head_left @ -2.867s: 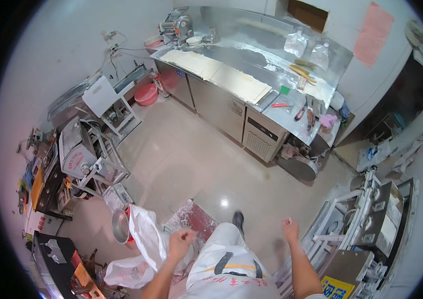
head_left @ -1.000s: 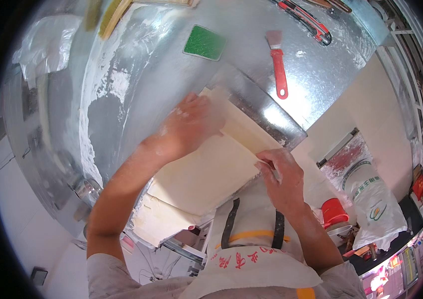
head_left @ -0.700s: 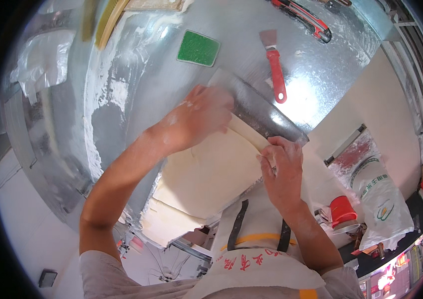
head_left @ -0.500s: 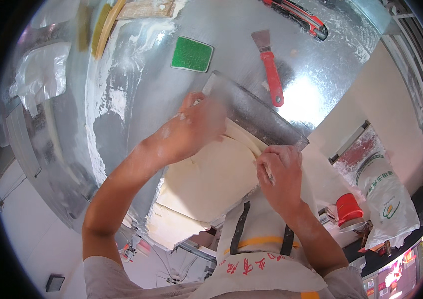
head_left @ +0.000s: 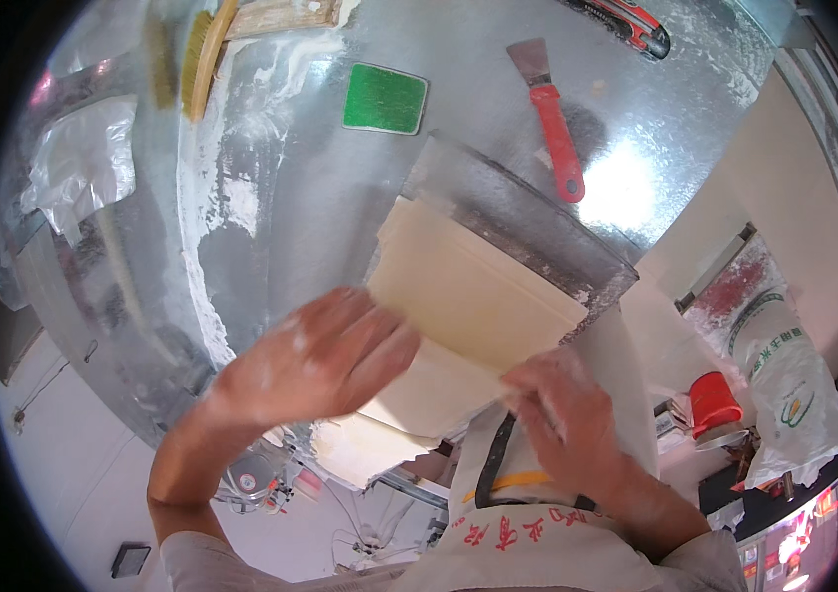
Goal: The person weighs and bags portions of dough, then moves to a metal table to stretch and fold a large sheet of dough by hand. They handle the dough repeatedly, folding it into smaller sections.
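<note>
Pale, thin dough sheets (head_left: pixel 483 281) lie stacked on a grey metal tray (head_left: pixel 537 227) in front of me. An edge of dough runs across the stack between my two hands. My left hand (head_left: pixel 330 355) is at the stack's left side, its fingers curled together at one end of that edge. Opposite it, my right hand (head_left: pixel 567 409) pinches the other end near the stack's right side. The fingertips of both hands are partly hidden or blurred. Nearest me, a lower flap of dough (head_left: pixel 370 449) hangs at the table's edge.
Beyond the tray lie a green rectangular card or pad (head_left: pixel 385 99), a red-handled scraper (head_left: pixel 559 138) and a red-black utility knife (head_left: pixel 636 30). A wooden brush (head_left: pixel 204 61) and clear plastic bag (head_left: pixel 83 158) are at the left. A white sack (head_left: pixel 789 385) and red cup (head_left: pixel 713 403) stand lower right.
Both hands have moved from the dough's far edge by the tray back toward me. The far part of the dough now lies flat and uncovered. The view has shifted slightly.
</note>
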### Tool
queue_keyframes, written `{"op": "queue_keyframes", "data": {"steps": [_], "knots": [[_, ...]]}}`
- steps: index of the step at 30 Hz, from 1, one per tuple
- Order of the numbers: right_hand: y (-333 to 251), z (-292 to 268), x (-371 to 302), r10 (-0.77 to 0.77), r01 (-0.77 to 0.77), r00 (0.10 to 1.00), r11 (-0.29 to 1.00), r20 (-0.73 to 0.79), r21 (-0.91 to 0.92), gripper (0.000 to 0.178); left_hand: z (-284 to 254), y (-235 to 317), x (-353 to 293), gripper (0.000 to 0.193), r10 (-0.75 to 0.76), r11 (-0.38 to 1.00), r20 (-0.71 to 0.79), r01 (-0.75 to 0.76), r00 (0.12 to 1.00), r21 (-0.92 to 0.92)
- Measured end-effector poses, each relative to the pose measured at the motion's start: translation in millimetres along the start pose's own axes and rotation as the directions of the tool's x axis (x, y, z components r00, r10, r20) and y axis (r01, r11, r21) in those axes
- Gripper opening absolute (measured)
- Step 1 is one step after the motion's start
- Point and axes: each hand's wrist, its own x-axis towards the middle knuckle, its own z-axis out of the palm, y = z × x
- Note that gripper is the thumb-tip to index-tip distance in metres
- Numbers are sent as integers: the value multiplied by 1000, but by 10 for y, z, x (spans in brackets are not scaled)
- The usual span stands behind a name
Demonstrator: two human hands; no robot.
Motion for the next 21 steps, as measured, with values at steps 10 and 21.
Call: {"op": "queue_keyframes", "data": {"steps": [10, 21], "knots": [[465, 158, 414, -194, 35, 937, 879, -289, -475, 34, 473, -536, 574, 33, -77, 997, 95, 79, 992, -18], [396, 164, 385, -219, 85, 951, 866, -220, -493, 39, 507, -463, 455, 26, -40, 999, -8, 40, 999, 7]]}}
